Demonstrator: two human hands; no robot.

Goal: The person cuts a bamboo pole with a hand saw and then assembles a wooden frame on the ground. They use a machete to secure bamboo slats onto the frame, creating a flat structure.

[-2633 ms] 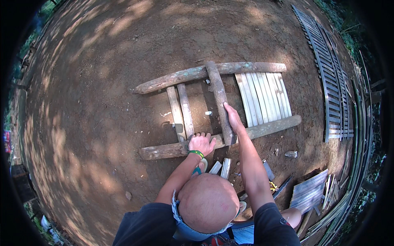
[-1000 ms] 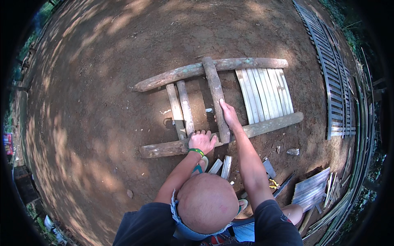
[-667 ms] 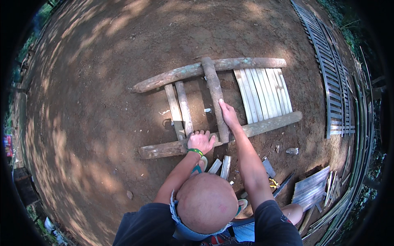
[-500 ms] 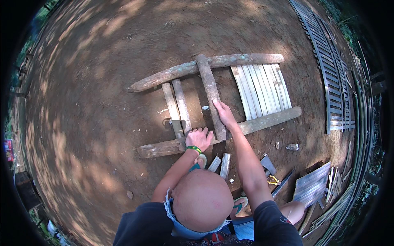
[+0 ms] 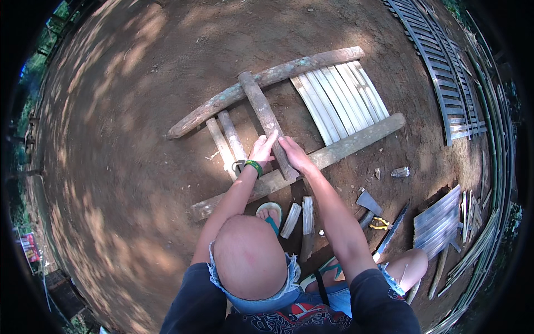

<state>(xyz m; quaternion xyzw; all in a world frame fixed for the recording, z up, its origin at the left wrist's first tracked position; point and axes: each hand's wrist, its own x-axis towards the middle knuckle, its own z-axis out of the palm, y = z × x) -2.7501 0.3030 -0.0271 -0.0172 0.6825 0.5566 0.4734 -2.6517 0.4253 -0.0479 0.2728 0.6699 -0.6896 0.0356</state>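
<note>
A short round log (image 5: 258,100) lies across two longer logs, the far log (image 5: 217,106) and the near log (image 5: 356,140). My left hand (image 5: 261,151) holds the short log from its left side, fingers reaching onto the bark. On the opposite side, my right hand (image 5: 295,153) grips the same log, close to its near end. Parts of the fingers are hidden by the log. To the left of my left hand, two thin poles (image 5: 231,133) lie between the long logs. Pale slats (image 5: 339,100) span the right part of the frame.
Two split wood pieces (image 5: 291,220) lie by my foot. Right of them are a broad metal blade (image 5: 369,203), yellow-handled pliers (image 5: 380,224) and a long blade (image 5: 394,225). A ridged grey sheet (image 5: 436,220), a slatted panel (image 5: 439,67) and bamboo poles (image 5: 492,133) lie farther right.
My left hand has left the near log and now holds the short log opposite my right hand. The whole view has turned a little, with the logs appearing more slanted.
</note>
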